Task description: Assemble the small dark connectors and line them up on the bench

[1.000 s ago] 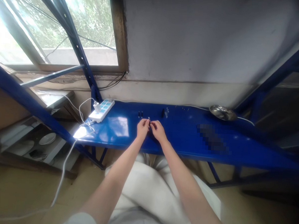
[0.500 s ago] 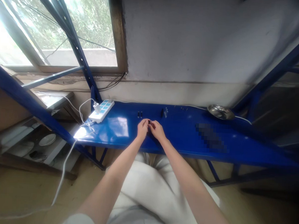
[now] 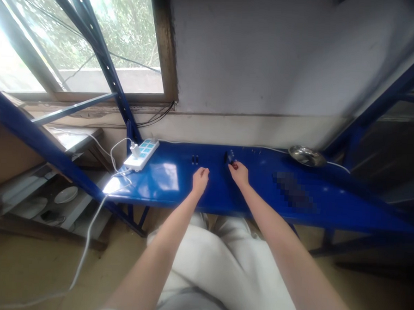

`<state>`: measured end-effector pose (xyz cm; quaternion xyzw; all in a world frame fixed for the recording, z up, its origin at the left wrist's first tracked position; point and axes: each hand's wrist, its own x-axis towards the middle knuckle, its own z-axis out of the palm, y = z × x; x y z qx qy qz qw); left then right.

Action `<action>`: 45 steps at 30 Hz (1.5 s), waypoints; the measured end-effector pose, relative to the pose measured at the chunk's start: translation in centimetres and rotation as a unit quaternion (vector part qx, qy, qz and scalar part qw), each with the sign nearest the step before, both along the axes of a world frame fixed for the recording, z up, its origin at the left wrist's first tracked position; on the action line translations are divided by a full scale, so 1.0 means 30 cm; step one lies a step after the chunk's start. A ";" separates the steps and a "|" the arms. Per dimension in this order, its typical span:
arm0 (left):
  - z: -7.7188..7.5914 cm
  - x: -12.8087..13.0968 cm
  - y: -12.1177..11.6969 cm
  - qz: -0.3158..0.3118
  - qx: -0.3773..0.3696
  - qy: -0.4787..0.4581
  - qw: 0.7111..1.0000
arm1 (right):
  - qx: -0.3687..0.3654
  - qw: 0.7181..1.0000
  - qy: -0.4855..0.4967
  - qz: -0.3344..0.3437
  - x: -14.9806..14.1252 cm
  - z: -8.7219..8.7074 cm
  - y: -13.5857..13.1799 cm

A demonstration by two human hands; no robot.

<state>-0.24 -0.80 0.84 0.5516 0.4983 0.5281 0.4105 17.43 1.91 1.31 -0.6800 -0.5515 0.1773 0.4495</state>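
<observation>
Over the middle of the blue table point(image 3: 170, 197), my left hand point(image 3: 200, 180) is closed, its fingertips pressed together; whatever it holds is too small to make out. To the right, and a little farther from me, my right hand point(image 3: 240, 173) is closed in a pinch, with something small and dark at its fingertips that I cannot name. Just beyond those fingers lie a small black piece point(image 3: 225, 157) and a cluster of small clear pieces point(image 3: 231, 153). Two small black pieces with light ends point(image 3: 194, 160) stand side by side beyond my left hand.
A white power strip point(image 3: 142, 155) with a plug and cable lies at the table's left end. At the back right is a shiny metal bowl point(image 3: 306, 156), with tiny bits point(image 3: 256, 151) to its left. A pixelated dark patch point(image 3: 295, 192) covers part of the right side.
My hands were together over the table and have come apart. The right one has moved right and away from me, close to the clear pieces; the left has stayed near its place.
</observation>
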 end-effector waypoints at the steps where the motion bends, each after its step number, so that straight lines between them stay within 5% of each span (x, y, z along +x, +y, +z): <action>1: -0.001 0.000 0.001 0.000 0.000 0.004 1.000 | -0.004 1.000 -0.010 -0.005 0.015 -0.004 0.010; 29: -0.019 0.000 0.014 0.009 0.005 0.059 0.998 | -0.119 0.974 -0.186 0.040 0.030 -0.019 0.138; 36: -0.005 -0.001 0.006 0.003 0.004 0.065 0.998 | -0.146 0.978 -0.145 -0.025 0.066 -0.004 0.121; 45: -0.007 -0.001 0.003 0.001 0.004 0.058 0.998 | -0.138 0.979 -0.147 -0.027 0.053 0.001 0.109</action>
